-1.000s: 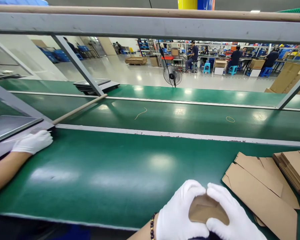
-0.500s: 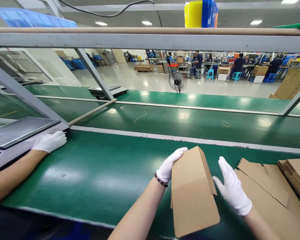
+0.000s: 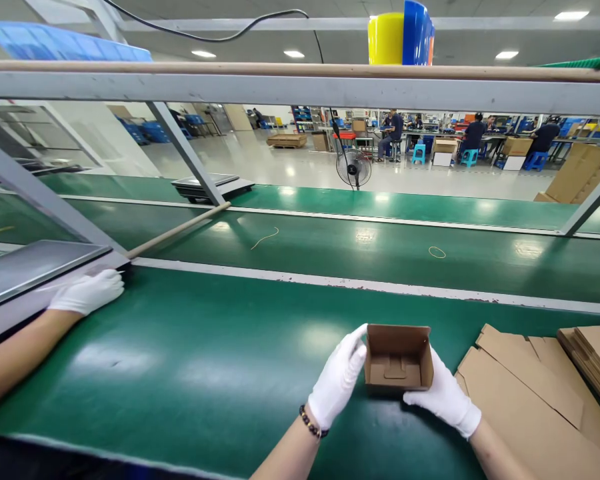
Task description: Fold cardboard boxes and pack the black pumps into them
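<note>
The person's white-gloved left hand [image 3: 337, 380] and white-gloved right hand [image 3: 445, 397] hold an open brown cardboard box [image 3: 399, 360] over a glossy green worktop [image 3: 205, 353]. Flat brown cardboard blanks [image 3: 520, 407] lie to the right; at the left, a co-worker's white-gloved hand [image 3: 91, 293] rests beside a grey flat-topped scale [image 3: 40, 263].

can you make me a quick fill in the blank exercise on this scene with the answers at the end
1. Between the left hand and right hand, the cardboard box has its ____ end facing the camera.
2. The person's bead bracelet is worn on the ____ side.
3. The work surface is coloured ____.

Missing words: open; left; green.
</note>
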A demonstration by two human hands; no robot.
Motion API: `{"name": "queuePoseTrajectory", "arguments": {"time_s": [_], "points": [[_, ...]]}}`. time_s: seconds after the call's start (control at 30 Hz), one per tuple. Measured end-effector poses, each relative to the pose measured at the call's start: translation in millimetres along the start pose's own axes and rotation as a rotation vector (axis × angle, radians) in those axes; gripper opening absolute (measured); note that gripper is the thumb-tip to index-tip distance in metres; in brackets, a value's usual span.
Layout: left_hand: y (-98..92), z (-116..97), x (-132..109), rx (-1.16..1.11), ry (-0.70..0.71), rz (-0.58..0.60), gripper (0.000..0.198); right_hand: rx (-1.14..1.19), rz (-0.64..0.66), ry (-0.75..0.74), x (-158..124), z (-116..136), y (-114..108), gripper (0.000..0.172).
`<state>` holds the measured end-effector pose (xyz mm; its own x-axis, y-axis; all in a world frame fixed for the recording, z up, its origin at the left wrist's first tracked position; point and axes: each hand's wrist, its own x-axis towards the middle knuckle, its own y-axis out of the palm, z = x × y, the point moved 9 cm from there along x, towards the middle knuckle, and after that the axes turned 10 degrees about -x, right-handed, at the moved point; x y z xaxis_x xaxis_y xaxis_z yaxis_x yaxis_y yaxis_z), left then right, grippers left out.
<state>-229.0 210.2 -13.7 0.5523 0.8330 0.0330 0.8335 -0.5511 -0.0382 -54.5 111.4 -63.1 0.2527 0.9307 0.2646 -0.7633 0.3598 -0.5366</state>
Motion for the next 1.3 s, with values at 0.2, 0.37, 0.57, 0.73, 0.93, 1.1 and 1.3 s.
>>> {"name": "queuePoseTrajectory", "arguments": {"time_s": [0.2,0.37,0.57,0.73,0.93,1.1,1.3], "points": [[11.5,-2,-8,0.156,-0.082,0.027,0.061,-0.241,-0.035,0.056,-2,11,-21,0.094],[23.7,13,-1,0.015,-0.201,0.091,0.049,-0.160,-0.126,0.195,1,0,-24,0.053],[11.7,27,-10,-0.167,-0.192,-0.021,0.065,0.000,-0.262,0.119,-9,-4,-17,0.054],[5.0,26,-10,-0.146,-0.102,-0.106,0.064,0.168,-0.308,0.197,-3,-12,-13,0.058],[-0.5,42,12,-0.066,-0.101,-0.166,0.065,0.071,-0.322,0.216,19,-9,-15,0.053],[-1.9,26,32,0.435,-0.058,-0.209,0.061,-0.178,-0.327,0.150,37,7,-21,0.049],[0.0,22,53,0.623,-0.151,-0.249,0.055,0.228,-0.190,0.396,65,-33,-9,0.048]]}}
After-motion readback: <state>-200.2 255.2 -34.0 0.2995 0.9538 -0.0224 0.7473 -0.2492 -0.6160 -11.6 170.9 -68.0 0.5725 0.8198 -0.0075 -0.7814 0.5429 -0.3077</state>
